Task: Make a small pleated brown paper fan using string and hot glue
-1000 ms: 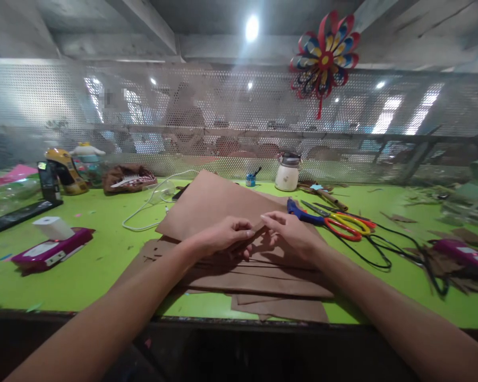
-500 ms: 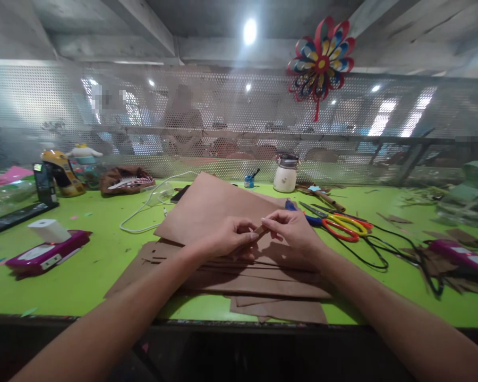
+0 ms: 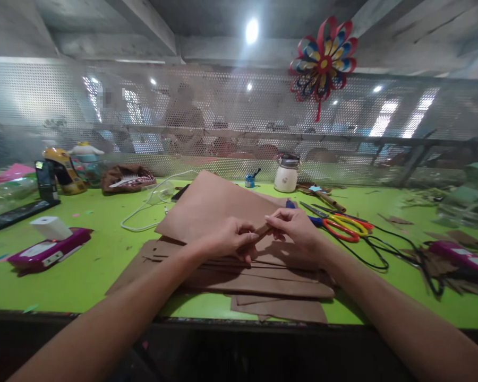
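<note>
Between my two hands is a narrow strip of brown paper (image 3: 263, 232), partly hidden by the fingers. My left hand (image 3: 239, 239) pinches its near left end. My right hand (image 3: 289, 225) grips the other end, thumb against forefinger. Beneath both hands lies a stack of brown paper sheets (image 3: 231, 277) with slits along the left side. A large brown sheet (image 3: 207, 204) rests on top, its corner pointing away from me. Just right of my right hand are scissors with red and yellow handles (image 3: 342, 227).
A purple power strip with a white plug (image 3: 51, 249) is at left, another purple strip (image 3: 462, 257) at right. A white jar (image 3: 286, 175) and blue bottle (image 3: 250, 180) stand at the back. Black cord (image 3: 376, 254) loops beside the scissors. Brown scraps (image 3: 279, 309) lie near the front edge.
The left fingers have shifted slightly on the strip, and a little more of it shows between the hands. The camera view has moved very slightly.
</note>
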Motion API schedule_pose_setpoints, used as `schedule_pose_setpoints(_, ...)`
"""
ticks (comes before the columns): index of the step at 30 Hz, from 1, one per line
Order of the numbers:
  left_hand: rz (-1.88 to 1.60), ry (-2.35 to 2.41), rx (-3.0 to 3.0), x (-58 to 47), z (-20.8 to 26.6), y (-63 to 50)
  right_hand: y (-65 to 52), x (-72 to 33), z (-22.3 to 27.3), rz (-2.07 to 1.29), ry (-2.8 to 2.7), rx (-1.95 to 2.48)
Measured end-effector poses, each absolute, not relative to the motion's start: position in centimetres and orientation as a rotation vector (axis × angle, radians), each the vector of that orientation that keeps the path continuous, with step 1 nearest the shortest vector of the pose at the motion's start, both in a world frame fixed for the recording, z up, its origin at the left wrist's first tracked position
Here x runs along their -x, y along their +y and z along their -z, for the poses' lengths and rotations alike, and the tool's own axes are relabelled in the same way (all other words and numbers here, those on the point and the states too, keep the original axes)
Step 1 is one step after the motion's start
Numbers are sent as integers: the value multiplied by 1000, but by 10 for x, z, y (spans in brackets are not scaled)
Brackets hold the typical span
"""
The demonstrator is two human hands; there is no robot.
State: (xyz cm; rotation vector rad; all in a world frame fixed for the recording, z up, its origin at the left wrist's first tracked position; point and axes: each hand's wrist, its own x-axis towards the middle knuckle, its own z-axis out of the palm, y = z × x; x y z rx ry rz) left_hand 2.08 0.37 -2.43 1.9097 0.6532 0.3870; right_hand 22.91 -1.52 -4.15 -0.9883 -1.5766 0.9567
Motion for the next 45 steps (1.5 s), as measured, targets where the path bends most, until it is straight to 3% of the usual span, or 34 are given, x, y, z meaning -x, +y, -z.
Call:
schedule_pose_setpoints(7,-305,626,-1839,-18,24,6,-14,-229,40,-971,-1536,997)
schedule_pose_setpoints(16,-484,749,-2010,-24,15,-3,-24,-215,34,-1347,-1203,860)
schedule_pose_setpoints(28,-470,615,-1882,-28,20,-3,-31,-199,37,-1214,-1214,913)
schedule_pose_setpoints(36,-357,613,-1774,-21,24,-4,-4,-262,16,-983,-863,900)
schedule_pose_setpoints(45,-443,604,-1555,-25,24,-1,-29,-218,19,-1204,-1233,907)
